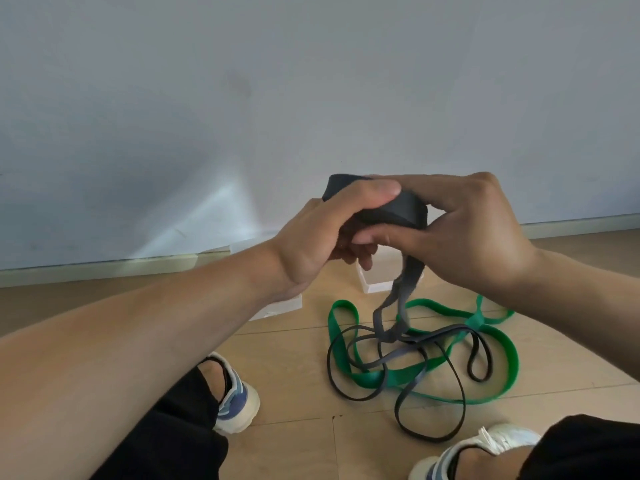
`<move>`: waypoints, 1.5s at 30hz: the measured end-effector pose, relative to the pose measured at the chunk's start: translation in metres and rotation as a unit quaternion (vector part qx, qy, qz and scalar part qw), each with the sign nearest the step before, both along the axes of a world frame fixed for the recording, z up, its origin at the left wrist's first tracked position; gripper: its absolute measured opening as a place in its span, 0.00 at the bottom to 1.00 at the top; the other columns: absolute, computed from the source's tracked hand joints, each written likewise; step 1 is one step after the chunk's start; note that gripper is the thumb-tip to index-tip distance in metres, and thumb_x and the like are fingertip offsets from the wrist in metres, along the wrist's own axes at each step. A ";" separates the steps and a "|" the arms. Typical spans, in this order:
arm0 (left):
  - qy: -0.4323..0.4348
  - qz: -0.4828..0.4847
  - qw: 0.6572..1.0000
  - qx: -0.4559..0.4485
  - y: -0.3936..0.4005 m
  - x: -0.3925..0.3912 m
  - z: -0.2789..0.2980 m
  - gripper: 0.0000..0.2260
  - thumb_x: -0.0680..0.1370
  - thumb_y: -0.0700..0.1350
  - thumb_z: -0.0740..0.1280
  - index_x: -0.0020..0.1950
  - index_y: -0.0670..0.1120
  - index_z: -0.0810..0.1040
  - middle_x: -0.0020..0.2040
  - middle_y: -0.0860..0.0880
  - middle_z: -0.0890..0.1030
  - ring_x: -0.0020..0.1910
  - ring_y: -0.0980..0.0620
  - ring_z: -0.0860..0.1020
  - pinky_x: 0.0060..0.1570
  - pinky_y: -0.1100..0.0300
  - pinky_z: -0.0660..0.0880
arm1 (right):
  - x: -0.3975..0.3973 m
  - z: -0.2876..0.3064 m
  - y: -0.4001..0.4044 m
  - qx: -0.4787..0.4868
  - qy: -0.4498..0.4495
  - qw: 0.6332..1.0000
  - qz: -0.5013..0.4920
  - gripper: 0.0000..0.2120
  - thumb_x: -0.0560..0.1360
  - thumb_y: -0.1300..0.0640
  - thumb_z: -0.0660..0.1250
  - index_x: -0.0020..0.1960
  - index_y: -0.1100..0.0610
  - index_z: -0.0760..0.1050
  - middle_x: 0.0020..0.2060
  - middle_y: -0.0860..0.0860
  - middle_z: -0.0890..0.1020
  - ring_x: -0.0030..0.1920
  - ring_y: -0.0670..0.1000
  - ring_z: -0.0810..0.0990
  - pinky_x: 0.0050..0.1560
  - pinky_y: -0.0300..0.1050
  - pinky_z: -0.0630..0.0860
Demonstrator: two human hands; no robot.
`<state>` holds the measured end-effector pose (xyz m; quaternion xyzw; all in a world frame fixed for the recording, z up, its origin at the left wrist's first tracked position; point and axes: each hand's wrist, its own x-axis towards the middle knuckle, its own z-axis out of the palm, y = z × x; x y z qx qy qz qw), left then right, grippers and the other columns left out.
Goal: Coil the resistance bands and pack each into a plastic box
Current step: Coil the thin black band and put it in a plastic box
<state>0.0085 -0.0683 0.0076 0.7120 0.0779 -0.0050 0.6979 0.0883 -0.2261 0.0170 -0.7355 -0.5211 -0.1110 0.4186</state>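
A wide dark grey resistance band (401,209) is partly coiled and held up between both hands. My left hand (325,237) wraps around the coil from the left, thumb on top. My right hand (474,233) pinches it from the right. The band's loose tail (403,292) hangs down to the floor. A green band (498,351) lies spread on the floor below. A thin black band (433,386) lies tangled in loops over the green one. A clear plastic box (375,284) stands behind the hands, partly hidden. Another clear box (277,306) shows under my left wrist.
I sit on a wooden floor (294,382) facing a pale wall (311,81) with a baseboard. My left shoe (239,396) and right shoe (485,448) flank the bands, with black trouser legs at both lower corners.
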 end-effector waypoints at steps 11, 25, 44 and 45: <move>-0.006 -0.149 0.939 -0.310 -0.010 -0.004 0.000 0.26 0.68 0.65 0.71 0.51 0.43 0.84 0.39 0.46 0.76 0.35 0.51 0.72 0.29 0.60 0.70 | -0.014 0.010 -0.001 0.065 -0.007 0.998 -0.025 0.17 0.72 0.44 0.74 0.59 0.45 0.78 0.33 0.50 0.86 0.36 0.47 0.83 0.37 0.38 0.77; 0.066 -0.015 0.942 -0.330 -0.009 -0.006 0.002 0.36 0.70 0.74 0.60 0.50 0.41 0.81 0.34 0.48 0.72 0.29 0.52 0.68 0.36 0.59 0.65 | -0.012 0.003 0.001 0.043 0.259 0.965 0.005 0.26 0.67 0.46 0.76 0.64 0.44 0.75 0.48 0.45 0.88 0.53 0.43 0.85 0.58 0.40 0.79; 0.152 0.037 0.980 -0.122 0.007 -0.007 0.007 0.39 0.72 0.76 0.59 0.56 0.42 0.82 0.44 0.47 0.78 0.40 0.50 0.77 0.41 0.56 0.75 | 0.002 0.004 -0.007 0.016 0.253 0.967 -0.033 0.09 0.71 0.57 0.78 0.50 0.49 0.85 0.41 0.38 0.87 0.44 0.39 0.87 0.48 0.33 0.81; 0.159 0.078 0.981 -0.075 0.009 -0.007 0.008 0.37 0.72 0.75 0.61 0.57 0.43 0.82 0.48 0.47 0.81 0.44 0.50 0.80 0.44 0.56 0.78 | 0.003 0.006 -0.008 -0.007 0.220 0.974 -0.055 0.10 0.71 0.56 0.78 0.49 0.46 0.85 0.39 0.33 0.86 0.43 0.35 0.85 0.47 0.28 0.78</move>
